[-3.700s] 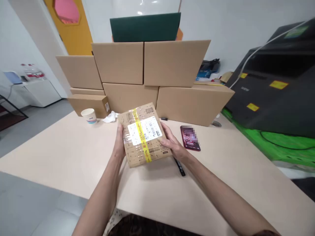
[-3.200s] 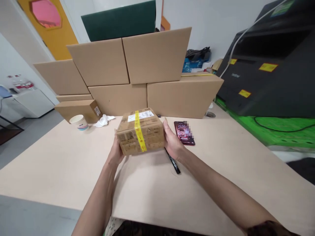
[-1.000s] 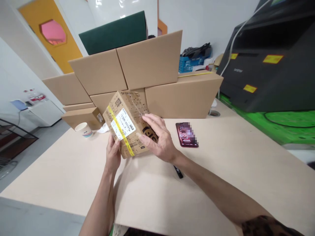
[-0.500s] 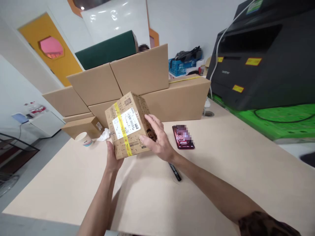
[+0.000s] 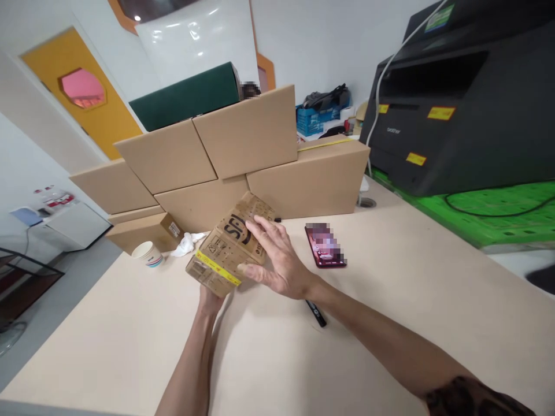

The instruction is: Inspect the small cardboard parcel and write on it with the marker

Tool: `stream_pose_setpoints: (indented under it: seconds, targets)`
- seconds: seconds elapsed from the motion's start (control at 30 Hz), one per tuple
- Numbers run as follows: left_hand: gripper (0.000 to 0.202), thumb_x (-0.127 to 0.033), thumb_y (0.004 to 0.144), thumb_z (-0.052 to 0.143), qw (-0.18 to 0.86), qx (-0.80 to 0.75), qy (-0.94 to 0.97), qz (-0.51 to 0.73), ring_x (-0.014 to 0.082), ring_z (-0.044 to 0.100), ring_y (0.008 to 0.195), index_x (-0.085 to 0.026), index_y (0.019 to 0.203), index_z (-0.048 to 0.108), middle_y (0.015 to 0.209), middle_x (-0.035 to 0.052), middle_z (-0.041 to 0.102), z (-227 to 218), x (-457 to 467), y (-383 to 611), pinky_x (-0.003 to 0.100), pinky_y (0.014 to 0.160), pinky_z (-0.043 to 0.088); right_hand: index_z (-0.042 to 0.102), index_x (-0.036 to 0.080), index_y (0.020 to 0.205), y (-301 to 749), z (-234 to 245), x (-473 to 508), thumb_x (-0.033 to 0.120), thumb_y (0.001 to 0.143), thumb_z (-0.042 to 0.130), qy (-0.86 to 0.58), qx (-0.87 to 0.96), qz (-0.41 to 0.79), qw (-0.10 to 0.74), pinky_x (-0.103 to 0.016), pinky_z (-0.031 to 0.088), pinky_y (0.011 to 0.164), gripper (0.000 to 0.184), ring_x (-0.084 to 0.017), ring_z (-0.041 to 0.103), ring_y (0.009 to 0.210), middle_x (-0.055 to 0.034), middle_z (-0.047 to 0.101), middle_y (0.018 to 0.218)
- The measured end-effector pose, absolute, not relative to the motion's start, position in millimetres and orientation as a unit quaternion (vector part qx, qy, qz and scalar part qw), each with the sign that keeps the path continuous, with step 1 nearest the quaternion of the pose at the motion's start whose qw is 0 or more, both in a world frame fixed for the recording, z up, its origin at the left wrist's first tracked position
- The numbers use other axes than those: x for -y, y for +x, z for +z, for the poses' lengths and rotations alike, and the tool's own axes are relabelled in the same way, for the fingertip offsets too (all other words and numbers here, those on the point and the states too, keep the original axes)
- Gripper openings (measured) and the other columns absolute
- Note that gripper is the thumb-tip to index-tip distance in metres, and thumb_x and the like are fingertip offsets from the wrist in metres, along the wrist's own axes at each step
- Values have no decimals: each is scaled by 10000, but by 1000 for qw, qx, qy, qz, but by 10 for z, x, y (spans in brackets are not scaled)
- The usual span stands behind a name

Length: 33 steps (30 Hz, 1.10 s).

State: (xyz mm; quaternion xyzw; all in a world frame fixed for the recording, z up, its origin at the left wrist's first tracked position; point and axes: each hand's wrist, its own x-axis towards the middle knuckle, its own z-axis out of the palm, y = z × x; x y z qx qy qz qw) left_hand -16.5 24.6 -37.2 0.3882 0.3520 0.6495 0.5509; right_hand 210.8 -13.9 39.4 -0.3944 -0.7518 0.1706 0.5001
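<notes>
A small cardboard parcel box [image 5: 223, 240] with dark printed letters and a strip of yellow tape is held tilted above the table. My left hand [image 5: 211, 300] supports it from below, its fingers mostly hidden behind the box. My right hand [image 5: 277, 257] is at the box's right side, fingers stretched out and thumb apart, the fingertips appearing to rest against the cardboard. Partly covered by my right wrist, a black pen-like stick [image 5: 316, 315] lies on the table. A phone [image 5: 325, 245] with a lit screen lies to the right of that hand.
Large cardboard boxes [image 5: 255, 136] stand stacked along the back of the table [image 5: 130, 329], topped by a dark green box [image 5: 186, 97]. A paper cup [image 5: 147, 254] and crumpled tissue [image 5: 187, 245] sit at the left. A black printer [image 5: 433, 115] rests on a green pallet [image 5: 494, 216] at right.
The parcel box has turned, so its white label no longer shows and a side with dark letters faces me. My left hand has moved lower and slightly right beneath it.
</notes>
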Motion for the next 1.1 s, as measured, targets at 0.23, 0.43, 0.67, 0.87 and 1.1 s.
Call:
stream_pose_setpoints:
  seconds: [0.23,0.43,0.67,0.87,1.1]
  targets:
    - [649,-586,605,949,485,-349,415,686,334,716,1211,-307,1166,781,1282,89,782,-408,-234,-129,471,1030,592,433,213,1629,2145,396,176,819,938,426,-399,745,126,520,-674,283,1233,919,-409,433,1471,-190,459,1639]
    - [570,-696,829,738,476,-347,427,686,271,534,1466,-371,1296,711,1445,34,699,-301,-269,-114,442,1221,412,492,252,1586,2151,408,117,745,1023,287,-423,681,211,559,-606,372,1204,776,-345,528,1401,-164,611,1476]
    - [682,-846,876,530,546,-344,404,648,300,699,1222,-306,1240,733,1158,77,803,-243,-275,-134,515,1070,531,461,248,1616,2184,507,203,756,924,551,-394,759,137,499,-642,334,1222,864,-397,465,1432,-157,518,1576]
    - [837,-910,803,545,606,-330,409,598,328,547,1459,-239,1270,730,1402,132,719,-283,-237,-65,515,1190,444,655,279,1455,2181,519,175,504,986,616,-376,723,114,568,-595,371,1220,521,-350,536,1403,-133,621,1481]
    - [756,-745,804,743,564,-315,490,586,337,459,1526,-246,1366,665,1538,117,614,-354,-135,3,472,1267,364,732,251,1313,2321,430,-91,682,915,654,-395,520,366,663,-519,521,1108,591,-290,663,1234,-121,690,1339]
